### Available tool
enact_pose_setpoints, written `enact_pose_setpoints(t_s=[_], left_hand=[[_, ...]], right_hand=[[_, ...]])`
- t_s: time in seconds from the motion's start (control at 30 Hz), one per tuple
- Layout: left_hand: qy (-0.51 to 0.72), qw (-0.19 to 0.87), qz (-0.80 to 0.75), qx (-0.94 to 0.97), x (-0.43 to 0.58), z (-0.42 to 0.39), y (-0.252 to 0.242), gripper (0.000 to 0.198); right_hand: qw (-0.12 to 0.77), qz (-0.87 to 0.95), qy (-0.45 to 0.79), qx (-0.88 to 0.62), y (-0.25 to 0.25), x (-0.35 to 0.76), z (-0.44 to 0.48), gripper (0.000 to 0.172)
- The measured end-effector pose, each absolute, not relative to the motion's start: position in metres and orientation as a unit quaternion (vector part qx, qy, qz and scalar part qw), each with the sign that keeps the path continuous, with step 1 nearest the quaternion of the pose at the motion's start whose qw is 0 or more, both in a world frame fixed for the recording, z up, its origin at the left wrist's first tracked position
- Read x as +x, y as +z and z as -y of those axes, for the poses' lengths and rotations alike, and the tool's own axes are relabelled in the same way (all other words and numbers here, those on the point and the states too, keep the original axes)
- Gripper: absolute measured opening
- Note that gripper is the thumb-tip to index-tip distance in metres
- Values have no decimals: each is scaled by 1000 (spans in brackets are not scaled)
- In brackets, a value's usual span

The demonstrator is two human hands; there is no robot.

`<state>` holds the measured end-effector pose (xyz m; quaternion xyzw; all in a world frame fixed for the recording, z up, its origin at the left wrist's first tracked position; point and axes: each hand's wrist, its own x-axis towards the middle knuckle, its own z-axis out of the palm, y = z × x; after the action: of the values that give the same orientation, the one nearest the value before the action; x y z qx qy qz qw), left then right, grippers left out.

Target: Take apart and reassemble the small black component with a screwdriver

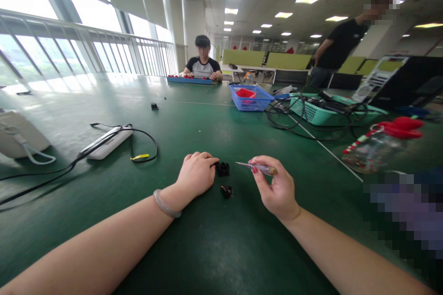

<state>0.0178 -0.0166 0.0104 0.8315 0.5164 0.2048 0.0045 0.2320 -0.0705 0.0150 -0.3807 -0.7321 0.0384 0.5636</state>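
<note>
A screwdriver (266, 168) with a clear purplish handle is held in my right hand (278, 189), its metal tip pointing left. Just left of that tip, a small black square part (223, 169) with a round opening lies on the green table (194, 249). My left hand (197, 173) is closed, palm down, with its fingertips at the left edge of this part; the thumb side is partly hidden. Nearer to me, between the two hands, sits a second small black piece (226, 191) with shiny metal bits.
A white power strip (107, 143) and black cables lie at left. Beyond are a blue basket (251, 101), a green basket (311, 113) with cables and a red-lidded jar (377, 150). One person (203, 67) sits across the table; another (341, 41) stands at right.
</note>
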Motion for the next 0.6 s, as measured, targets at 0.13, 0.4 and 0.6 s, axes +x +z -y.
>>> enact_pose_setpoints(t_s=[0.13,0.4,0.6], left_hand=[[204,-2,-536,819,19,16,12,33],[233,115,-385,886,22,22,13,50],[161,107,-334,923,26,41,18,60]], right_hand=[[564,725,46,-392,14,233,69,25],[574,678,96,-448,9,239,57,21],[641,604,186,-435,0,244,39,20]])
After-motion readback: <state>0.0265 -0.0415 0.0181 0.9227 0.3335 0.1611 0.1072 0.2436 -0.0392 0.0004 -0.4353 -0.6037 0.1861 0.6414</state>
